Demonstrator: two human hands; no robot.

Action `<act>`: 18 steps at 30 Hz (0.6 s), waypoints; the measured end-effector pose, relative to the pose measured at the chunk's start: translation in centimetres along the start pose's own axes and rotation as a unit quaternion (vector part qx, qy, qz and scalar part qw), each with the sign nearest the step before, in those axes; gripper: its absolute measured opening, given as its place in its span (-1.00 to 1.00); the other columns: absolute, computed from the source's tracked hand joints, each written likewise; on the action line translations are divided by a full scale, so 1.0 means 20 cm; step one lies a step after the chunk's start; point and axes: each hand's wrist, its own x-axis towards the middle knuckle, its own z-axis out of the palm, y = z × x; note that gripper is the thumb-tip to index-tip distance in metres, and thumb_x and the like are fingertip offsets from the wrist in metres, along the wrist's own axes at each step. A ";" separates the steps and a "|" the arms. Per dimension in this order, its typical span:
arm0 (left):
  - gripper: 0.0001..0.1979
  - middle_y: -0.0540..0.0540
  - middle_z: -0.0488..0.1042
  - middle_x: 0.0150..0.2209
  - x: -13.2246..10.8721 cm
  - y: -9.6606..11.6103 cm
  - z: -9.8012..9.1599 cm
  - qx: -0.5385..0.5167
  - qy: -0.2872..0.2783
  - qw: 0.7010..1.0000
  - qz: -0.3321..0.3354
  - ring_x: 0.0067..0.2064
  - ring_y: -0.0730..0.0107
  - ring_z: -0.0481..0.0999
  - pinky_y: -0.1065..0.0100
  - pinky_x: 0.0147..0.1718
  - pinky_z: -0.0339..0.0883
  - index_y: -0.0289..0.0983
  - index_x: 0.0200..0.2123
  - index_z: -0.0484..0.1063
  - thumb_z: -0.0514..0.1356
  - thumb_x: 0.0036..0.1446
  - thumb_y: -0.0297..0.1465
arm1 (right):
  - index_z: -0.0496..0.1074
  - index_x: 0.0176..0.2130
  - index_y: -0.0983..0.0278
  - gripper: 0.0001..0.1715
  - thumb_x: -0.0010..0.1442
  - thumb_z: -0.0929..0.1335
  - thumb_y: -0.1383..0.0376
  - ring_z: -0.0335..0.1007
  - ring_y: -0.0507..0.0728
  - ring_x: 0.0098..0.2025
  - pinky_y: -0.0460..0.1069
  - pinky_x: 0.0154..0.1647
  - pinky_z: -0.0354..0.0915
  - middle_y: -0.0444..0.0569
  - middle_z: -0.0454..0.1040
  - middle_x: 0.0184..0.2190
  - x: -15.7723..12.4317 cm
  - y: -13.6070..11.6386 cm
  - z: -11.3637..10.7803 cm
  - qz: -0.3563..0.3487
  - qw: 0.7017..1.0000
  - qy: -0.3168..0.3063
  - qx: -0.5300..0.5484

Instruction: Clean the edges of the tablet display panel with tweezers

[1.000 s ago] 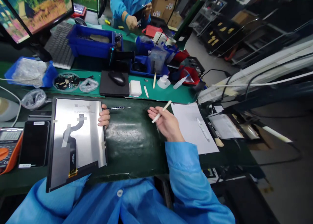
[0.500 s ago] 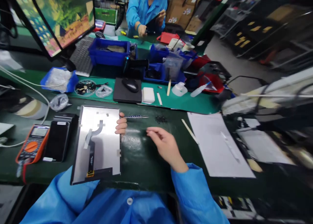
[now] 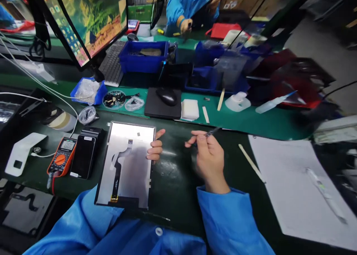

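My left hand [image 3: 155, 148] grips the right edge of a tablet display panel [image 3: 136, 165], its index finger stretched out past the rim. The panel's silvery back faces up, with a dark flex cable [image 3: 117, 173] running down it to a black strip at the bottom. To the right, above the dark green bench, my right hand [image 3: 209, 154] is closed around a pair of slim dark tweezers [image 3: 213, 131]. One end of the tweezers sticks out up and to the right; the rest is hidden by fingers and blur.
Left of the panel lie a black phone [image 3: 82, 156] and an orange multimeter [image 3: 63, 154]. Paper [image 3: 292, 173] with a pen and a pale stick [image 3: 252, 164] lie rightward. Behind are a mouse [image 3: 166, 96], white pads [image 3: 190, 109] and blue bins [image 3: 143, 63]. A co-worker [image 3: 192, 6] stands opposite.
The tweezers, earlier beside my left fingers, are now in my right hand, which was empty. My left index finger has stretched out. The view has swung left.
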 end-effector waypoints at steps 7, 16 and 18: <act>-0.52 0.09 -0.13 -0.58 0.04 0.05 0.08 0.001 0.136 0.990 0.025 -0.56 0.60 -0.40 0.49 -0.66 -0.49 -0.25 0.08 0.38 -0.21 0.38 -0.20 | 0.55 -0.05 0.19 -0.66 0.27 0.28 0.20 0.45 0.22 -0.25 0.09 -0.21 0.35 0.03 0.54 -0.27 -0.05 0.10 0.01 -0.100 0.936 -0.141 -0.307; -0.62 0.04 -0.06 -0.55 0.06 0.09 -0.02 -0.020 0.070 0.997 0.038 -0.56 0.61 -0.24 0.51 -0.62 -0.37 -0.24 -0.05 0.45 -0.10 0.37 -0.23 | 0.58 -0.12 0.22 -0.71 0.25 0.31 0.25 0.44 0.25 -0.16 0.16 -0.09 0.33 0.07 0.55 -0.22 -0.09 0.04 0.05 -0.128 0.933 -0.119 -0.315; -0.62 0.04 -0.03 -0.54 0.07 0.09 -0.03 -0.015 0.098 0.993 0.058 -0.54 0.59 -0.25 0.48 -0.60 -0.33 -0.24 -0.01 0.43 -0.10 0.37 -0.23 | 0.58 -0.21 0.20 -0.75 0.26 0.32 0.19 0.46 0.17 -0.29 0.08 -0.22 0.36 0.00 0.57 -0.32 -0.13 0.01 0.08 -0.066 0.958 -0.178 -0.213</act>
